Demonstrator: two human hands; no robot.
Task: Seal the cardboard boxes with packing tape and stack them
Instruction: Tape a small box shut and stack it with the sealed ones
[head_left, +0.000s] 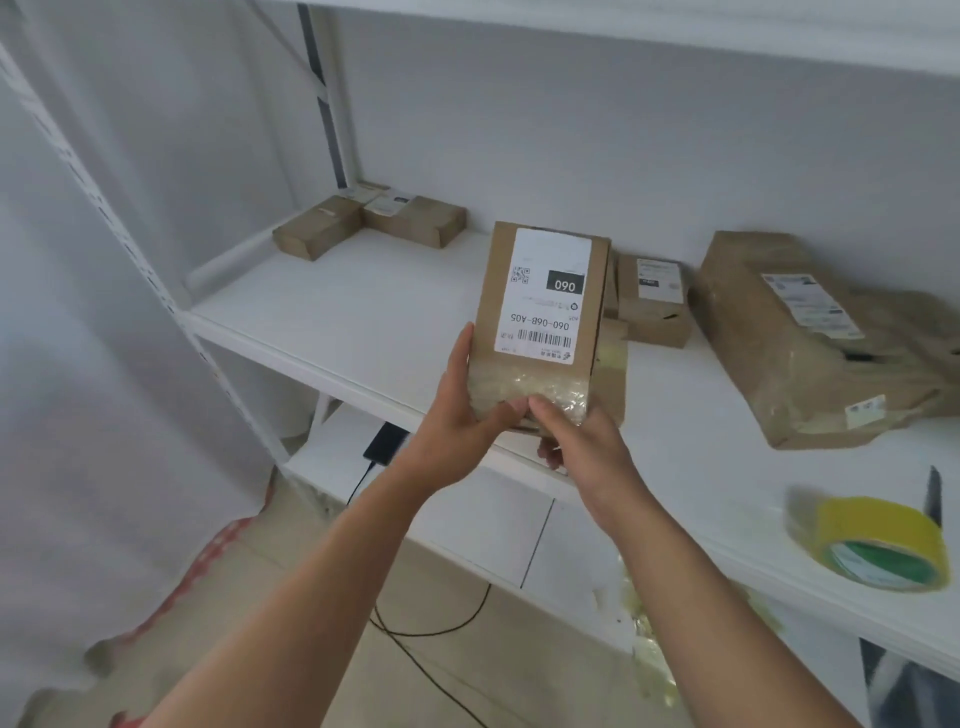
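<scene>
White metal shelving (332, 332) fills the frame, set against a plain pale wall, with a lower shelf and a tiled floor visible at the lower left. At centre frame, the labelled box (540, 312) is held tilted up above the front edge of the shelf, label facing the camera and printed upside down; clear packing tape is wrapped over its near end, so this box appears sealed at that end, though its far end and underside are hidden. Directly behind it, a second box (613, 374) stands on the shelf, partly hidden; whether the two touch cannot be told. Three more parcels lie on the same shelf: two small boxes (363, 226) at the upper left, a small labelled box (657, 301) right of centre, and a large taped parcel (810, 338) at the right. No stack is visible, so stacking appears to remain, and sealing of the other boxes cannot be confirmed from this view. The yellow tape roll (878, 540) rests on the shelf at the lower right, well apart from both hands, with a dark blade-like tool (933, 493) just behind it. The left hand (457, 410) grips the box's lower left corner, fingers extended up its side. The right hand (571, 431) presses on the taped near end with curled fingers, apparently holding it and smoothing the tape down.
</scene>
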